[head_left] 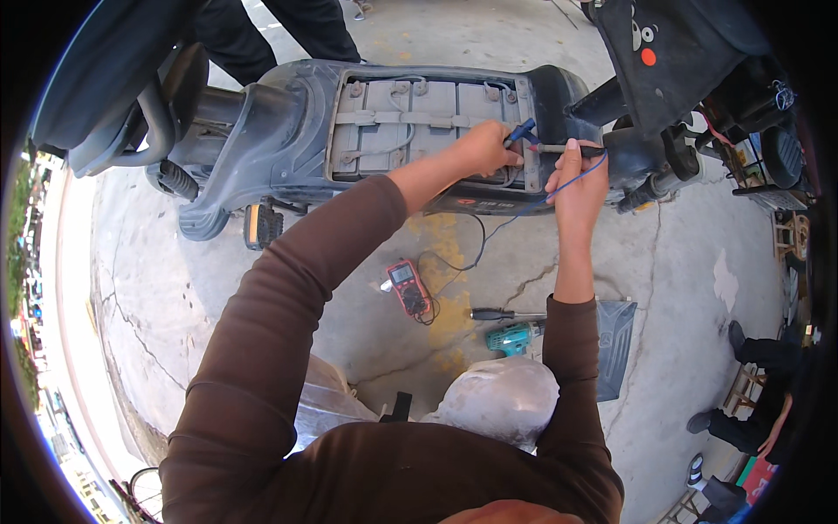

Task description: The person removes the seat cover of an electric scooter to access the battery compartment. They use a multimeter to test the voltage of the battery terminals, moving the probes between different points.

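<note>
My left hand point(485, 150) is closed around a blue connector point(520, 131) at the right end of an open battery compartment. In my right hand point(580, 182) is a slim test probe point(590, 151) with a dark handle, pinched between thumb and fingers. Its tip points left, close to the connector; whether they touch is too small to tell. A blue lead point(559, 187) trails from the probe toward a red multimeter point(408, 286) on the ground. Several grey batteries point(384, 140) fill the compartment, crossed by a strap point(410, 120) and joined by wires.
The compartment sits in a dark scooter point(292, 131) lying across my front, with a pedal point(260, 227) on its near side. A screwdriver point(495, 314), a teal power drill point(513, 339) and a dark cover panel point(616, 345) lie on cracked concrete. People stand beyond and sit at right.
</note>
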A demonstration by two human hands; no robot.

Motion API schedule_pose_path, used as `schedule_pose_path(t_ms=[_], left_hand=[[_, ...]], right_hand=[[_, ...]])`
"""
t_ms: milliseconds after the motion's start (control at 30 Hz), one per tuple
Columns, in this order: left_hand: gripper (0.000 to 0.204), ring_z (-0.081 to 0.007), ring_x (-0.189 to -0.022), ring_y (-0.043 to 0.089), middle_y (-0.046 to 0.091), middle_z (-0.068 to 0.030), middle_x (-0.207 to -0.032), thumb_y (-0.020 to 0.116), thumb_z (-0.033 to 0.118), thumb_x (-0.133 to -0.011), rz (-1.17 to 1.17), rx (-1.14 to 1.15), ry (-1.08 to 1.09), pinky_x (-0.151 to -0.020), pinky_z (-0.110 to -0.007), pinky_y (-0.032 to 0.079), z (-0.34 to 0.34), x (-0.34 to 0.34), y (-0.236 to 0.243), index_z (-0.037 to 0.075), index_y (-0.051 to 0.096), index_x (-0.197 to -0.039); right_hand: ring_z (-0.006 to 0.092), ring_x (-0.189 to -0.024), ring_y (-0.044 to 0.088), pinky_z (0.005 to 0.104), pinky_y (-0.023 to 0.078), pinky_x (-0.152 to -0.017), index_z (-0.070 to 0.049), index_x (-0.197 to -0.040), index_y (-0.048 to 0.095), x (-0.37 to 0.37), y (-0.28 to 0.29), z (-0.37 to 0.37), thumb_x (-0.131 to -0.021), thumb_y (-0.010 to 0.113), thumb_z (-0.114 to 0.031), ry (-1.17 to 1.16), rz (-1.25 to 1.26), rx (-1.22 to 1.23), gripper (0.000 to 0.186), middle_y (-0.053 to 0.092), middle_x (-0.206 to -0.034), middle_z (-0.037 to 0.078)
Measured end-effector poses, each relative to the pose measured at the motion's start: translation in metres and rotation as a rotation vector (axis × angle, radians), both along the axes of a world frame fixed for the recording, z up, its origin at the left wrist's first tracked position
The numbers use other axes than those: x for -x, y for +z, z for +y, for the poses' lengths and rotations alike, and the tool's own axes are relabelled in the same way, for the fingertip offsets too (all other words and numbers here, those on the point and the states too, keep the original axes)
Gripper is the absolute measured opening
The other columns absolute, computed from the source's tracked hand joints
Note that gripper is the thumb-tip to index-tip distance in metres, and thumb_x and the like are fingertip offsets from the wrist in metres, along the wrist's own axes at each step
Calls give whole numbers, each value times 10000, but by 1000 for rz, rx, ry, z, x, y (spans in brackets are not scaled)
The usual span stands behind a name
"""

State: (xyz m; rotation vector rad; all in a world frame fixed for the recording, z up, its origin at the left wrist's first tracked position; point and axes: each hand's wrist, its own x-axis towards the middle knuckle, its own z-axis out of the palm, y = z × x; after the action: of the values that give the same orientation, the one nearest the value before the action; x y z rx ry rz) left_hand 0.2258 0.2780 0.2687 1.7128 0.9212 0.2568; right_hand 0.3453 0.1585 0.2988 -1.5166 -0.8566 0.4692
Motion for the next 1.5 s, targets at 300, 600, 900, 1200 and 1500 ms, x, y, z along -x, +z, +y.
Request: schedule_pose_path(t_ms=[300, 600, 900, 1200, 1500], left_hand=[[388, -125, -817, 561, 552, -6, -955, 463, 396, -1021, -333, 199, 170, -821, -320, 505, 54, 92, 29, 57, 638, -1094], [349, -218, -870, 698, 607, -21, -779, 445, 370, -1032, -537, 398, 463, -809, -355, 583, 76, 145, 42, 62, 587, -1110], [277, -211, -862, 705, 698, -93, -955, 544, 178, -996, -592, 352, 455, -737, -315, 583, 66, 116, 41, 55, 561, -1243], [220, -145, -844, 675, 695, -62, -944, 580, 62, -941, -381, 162, 418, -725, -286, 524, 55, 81, 32, 76, 612, -1158], [254, -184, -853, 650, 680, -61, -890, 656, -6, -829, -123, -607, -55, -794, -302, 494, 6, 22, -5, 67, 605, -1068]], right_hand=[[91, -629, 594, 237, 486, -579, -17, -997, 551, 19, -20, -7, -988, 567, -245, 187, 51, -90, 229, 624, -729, 52], [105, -702, 627, 244, 512, -661, -14, -1086, 554, 20, -25, -9, -997, 554, -210, 109, 46, -131, 216, 654, -831, 79], [141, -806, 659, 259, 520, -706, -8, -1160, 537, 14, -33, -11, -1006, 531, -163, 129, -48, -183, 218, 663, -919, 104], [127, -772, 653, 252, 522, -690, -1, -1141, 541, 13, -37, -12, -1004, 536, -166, 157, 1, -202, 215, 659, -882, 89], [139, -738, 646, 250, 542, -620, 7, -1152, 518, 8, -43, -14, -1002, 539, -165, 180, 132, -276, 229, 640, -869, 110]])
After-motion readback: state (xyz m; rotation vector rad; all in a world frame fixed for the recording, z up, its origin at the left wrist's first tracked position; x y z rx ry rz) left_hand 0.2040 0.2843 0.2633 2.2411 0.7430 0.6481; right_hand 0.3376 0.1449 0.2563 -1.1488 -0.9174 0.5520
